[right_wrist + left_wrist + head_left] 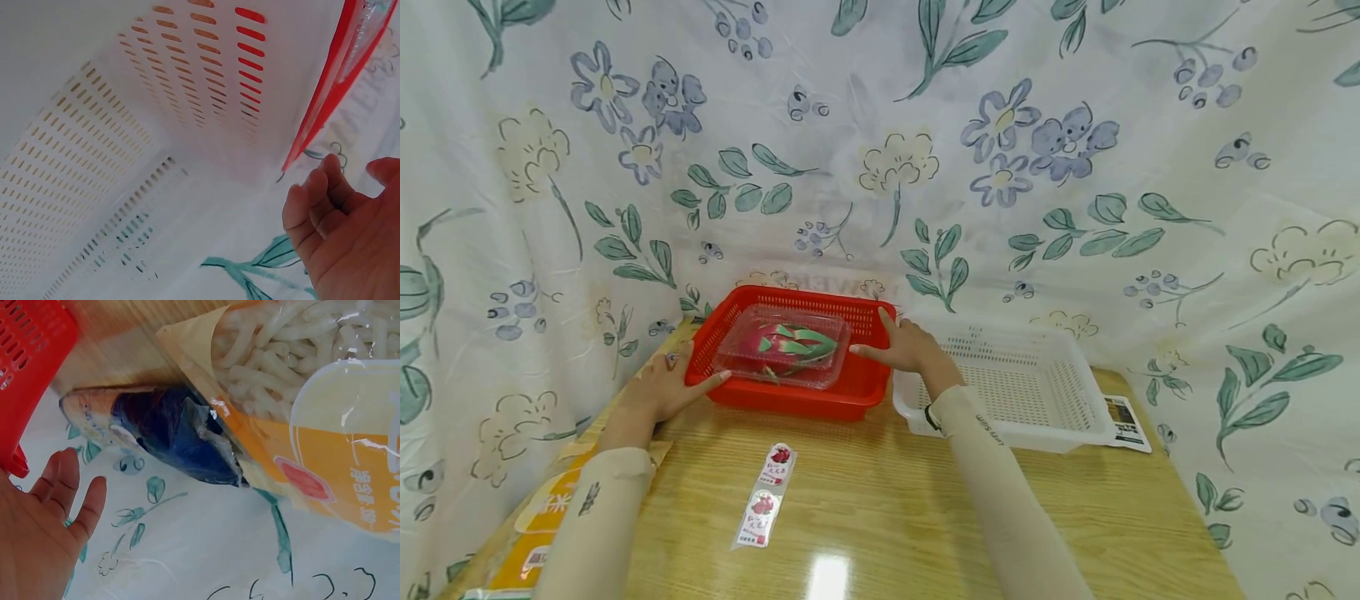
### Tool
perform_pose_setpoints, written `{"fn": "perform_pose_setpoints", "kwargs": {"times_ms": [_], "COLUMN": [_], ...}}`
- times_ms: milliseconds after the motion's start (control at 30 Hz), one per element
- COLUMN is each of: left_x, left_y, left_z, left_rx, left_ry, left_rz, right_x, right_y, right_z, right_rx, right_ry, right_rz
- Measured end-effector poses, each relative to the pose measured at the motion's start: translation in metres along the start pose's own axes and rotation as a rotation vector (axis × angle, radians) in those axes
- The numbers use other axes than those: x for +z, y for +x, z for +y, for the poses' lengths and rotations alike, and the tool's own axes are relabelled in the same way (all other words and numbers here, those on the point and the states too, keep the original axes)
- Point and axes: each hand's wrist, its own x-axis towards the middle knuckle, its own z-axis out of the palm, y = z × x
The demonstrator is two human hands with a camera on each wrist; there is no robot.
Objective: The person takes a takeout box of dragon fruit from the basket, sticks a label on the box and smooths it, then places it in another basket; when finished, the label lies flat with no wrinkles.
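Note:
A clear plastic box (752, 354) with a dragon fruit (790, 340) inside lies in the red basket (797, 406) at the back of the table. At the basket's left side is my left hand (658, 387), its thumb reaching over the near rim towards the box and its fingers loosely extended. My right hand (910, 343) hovers at the right rim, with thumb and forefinger spread towards the box's right end. In the right wrist view, the other fingers hang relaxed beside the white basket (206, 156). Neither hand grips anything.
A strip of two dragon fruit labels (765, 496) lies in front of the red basket. At the right, a printed card (1127, 423) sticks out from by the white basket. An orange bag (275, 444) of thick white noodles and a dark blue packet (169, 434) lie left.

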Motion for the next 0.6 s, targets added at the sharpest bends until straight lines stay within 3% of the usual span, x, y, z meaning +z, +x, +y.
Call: {"fn": "perform_pose_setpoints", "kwargs": {"times_ms": [233,600], "left_x": [0.004,0.006], "left_y": [0.004,0.002], "left_z": [-0.002,-0.001], "left_rx": [-0.005,0.000], "left_ry": [-0.068,-0.099], "left_rz": [-0.034,-0.025], "right_x": [0.001,0.011], "right_y": [0.000,0.010], "right_z": [-0.004,-0.020], "right_rx": [0.000,-0.030], "right_ry": [-0.050,-0.093], "right_rz": [-0.006,-0.037]}}
